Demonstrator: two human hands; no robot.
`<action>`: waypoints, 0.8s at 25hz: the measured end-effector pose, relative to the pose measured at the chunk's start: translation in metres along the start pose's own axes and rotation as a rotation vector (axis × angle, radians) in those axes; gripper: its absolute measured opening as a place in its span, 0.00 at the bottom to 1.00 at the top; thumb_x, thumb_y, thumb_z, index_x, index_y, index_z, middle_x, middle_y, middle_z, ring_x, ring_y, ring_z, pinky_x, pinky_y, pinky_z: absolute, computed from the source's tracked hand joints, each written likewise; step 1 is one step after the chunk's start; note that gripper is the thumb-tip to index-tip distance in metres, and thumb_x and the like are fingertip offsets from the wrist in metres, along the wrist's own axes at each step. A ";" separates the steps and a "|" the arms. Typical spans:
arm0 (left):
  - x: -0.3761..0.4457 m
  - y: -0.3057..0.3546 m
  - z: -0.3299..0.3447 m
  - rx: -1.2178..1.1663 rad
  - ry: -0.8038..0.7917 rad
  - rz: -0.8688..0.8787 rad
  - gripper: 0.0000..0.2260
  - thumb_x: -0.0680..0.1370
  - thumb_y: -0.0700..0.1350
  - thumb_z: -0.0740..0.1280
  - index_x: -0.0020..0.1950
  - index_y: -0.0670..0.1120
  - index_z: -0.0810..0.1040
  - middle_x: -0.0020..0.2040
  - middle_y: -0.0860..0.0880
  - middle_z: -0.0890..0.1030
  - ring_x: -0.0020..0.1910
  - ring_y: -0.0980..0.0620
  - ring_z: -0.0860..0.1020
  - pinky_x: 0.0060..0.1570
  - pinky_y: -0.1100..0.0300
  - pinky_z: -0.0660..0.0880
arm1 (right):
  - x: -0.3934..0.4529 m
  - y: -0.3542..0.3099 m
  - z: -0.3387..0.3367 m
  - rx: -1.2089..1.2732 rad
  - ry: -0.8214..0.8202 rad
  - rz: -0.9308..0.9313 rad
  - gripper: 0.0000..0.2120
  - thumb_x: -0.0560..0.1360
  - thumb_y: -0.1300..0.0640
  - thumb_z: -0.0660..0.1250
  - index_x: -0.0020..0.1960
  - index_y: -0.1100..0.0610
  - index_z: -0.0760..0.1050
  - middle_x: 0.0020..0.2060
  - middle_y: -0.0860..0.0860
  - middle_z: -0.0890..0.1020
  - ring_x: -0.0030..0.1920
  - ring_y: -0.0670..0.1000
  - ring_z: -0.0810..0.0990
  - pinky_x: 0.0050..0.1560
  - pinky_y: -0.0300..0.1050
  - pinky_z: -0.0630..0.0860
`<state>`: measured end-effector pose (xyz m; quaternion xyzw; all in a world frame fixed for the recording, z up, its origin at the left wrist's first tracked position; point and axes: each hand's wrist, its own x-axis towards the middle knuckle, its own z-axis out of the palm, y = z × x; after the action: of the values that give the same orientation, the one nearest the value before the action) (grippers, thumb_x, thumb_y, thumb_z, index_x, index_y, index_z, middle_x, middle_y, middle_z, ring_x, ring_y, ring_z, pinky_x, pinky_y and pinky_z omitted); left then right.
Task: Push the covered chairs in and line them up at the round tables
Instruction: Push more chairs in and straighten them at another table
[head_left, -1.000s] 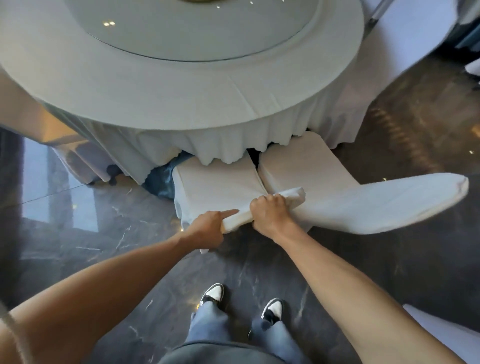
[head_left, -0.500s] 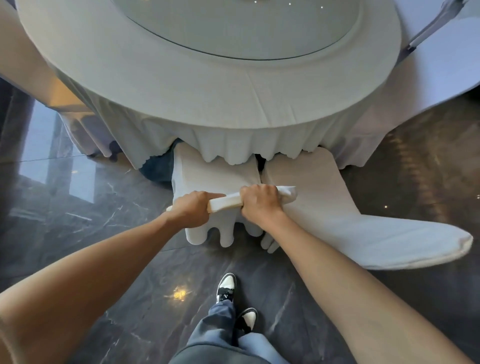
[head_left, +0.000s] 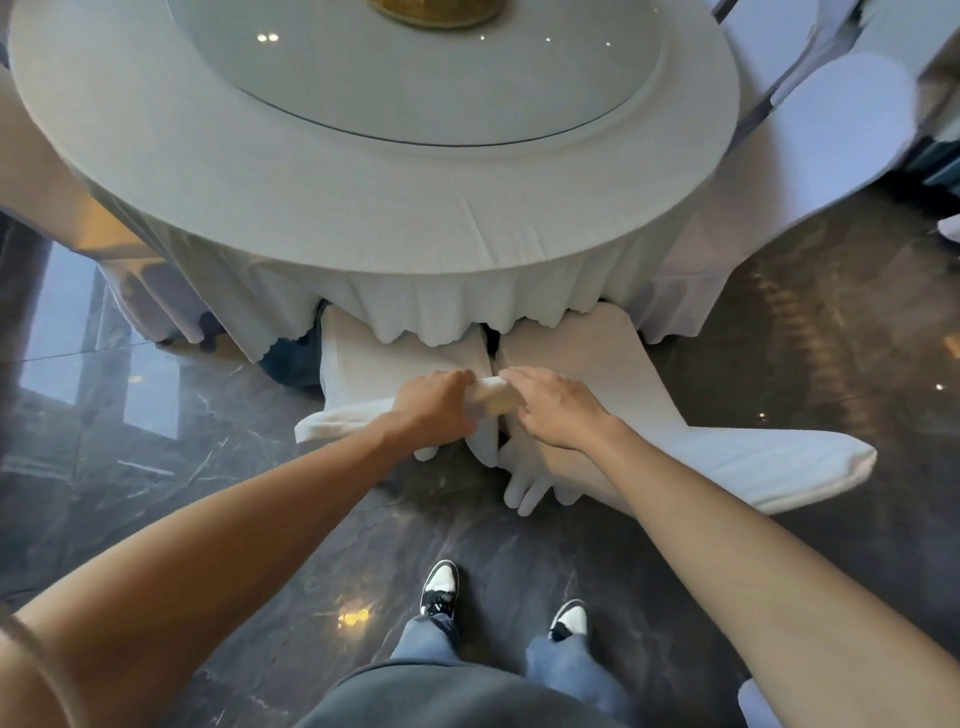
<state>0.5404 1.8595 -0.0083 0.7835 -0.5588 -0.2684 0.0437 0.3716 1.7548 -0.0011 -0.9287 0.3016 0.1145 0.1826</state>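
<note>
I stood at a round table (head_left: 363, 208) with two covered chairs (head_left: 395, 364) pushed seat-first under its hanging white tablecloth (head_left: 441, 306). My left hand (head_left: 434, 410) was closed around the top rail of the left chair's back, near the inner end of that rail. My right hand (head_left: 558, 408) lay flat, fingers loose and gripping nothing, on the back of the right chair (head_left: 587, 364) just beside it.

The likeliest trouble, as I judged it, was the cloth. The scalloped hem of the tablecloth draped over both seats, and a further push could have dragged it under or pulled it askew. The chair covers hung in loose folds to the dark marble floor (head_left: 260, 545), and a leg could have caught a fold and dragged the cover crooked. The two chairs nearly touched at their inner corners, so a nudge to one risked knocking the other out of line. The polished floor looked slick enough for a chair to slide further than meant.

The chairs wore white fabric covers, smooth over the seats and gathered at the bottom. The left back ran toward my left. The right chair's back (head_left: 753, 462) splayed out to my right, so the pair fanned apart instead of sitting square. A glass turntable (head_left: 415, 78) sat on the table's centre, and my shoes (head_left: 441, 587) were planted just behind the chairs.
</note>
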 end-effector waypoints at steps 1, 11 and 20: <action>0.005 0.028 0.003 0.003 0.021 0.050 0.26 0.71 0.52 0.69 0.69 0.54 0.72 0.57 0.48 0.82 0.53 0.44 0.80 0.51 0.52 0.76 | -0.011 0.020 -0.004 0.011 0.009 0.032 0.22 0.76 0.59 0.63 0.69 0.51 0.67 0.64 0.51 0.76 0.62 0.57 0.75 0.54 0.52 0.74; 0.038 0.244 0.105 -0.026 -0.152 0.064 0.51 0.66 0.72 0.68 0.81 0.51 0.52 0.79 0.46 0.58 0.78 0.39 0.52 0.74 0.35 0.53 | -0.105 0.229 -0.024 -0.042 0.045 0.097 0.27 0.76 0.55 0.62 0.75 0.54 0.64 0.72 0.54 0.70 0.70 0.57 0.69 0.69 0.54 0.66; 0.027 0.350 0.175 -0.008 -0.295 -0.048 0.30 0.70 0.56 0.75 0.69 0.51 0.71 0.61 0.48 0.79 0.59 0.45 0.79 0.54 0.52 0.77 | -0.187 0.335 -0.046 0.109 -0.288 -0.020 0.30 0.70 0.41 0.61 0.72 0.45 0.67 0.70 0.46 0.72 0.68 0.52 0.71 0.66 0.53 0.70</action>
<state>0.1659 1.7456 -0.0382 0.7485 -0.5393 -0.3836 -0.0423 0.0260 1.5812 0.0104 -0.8944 0.2688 0.2284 0.2752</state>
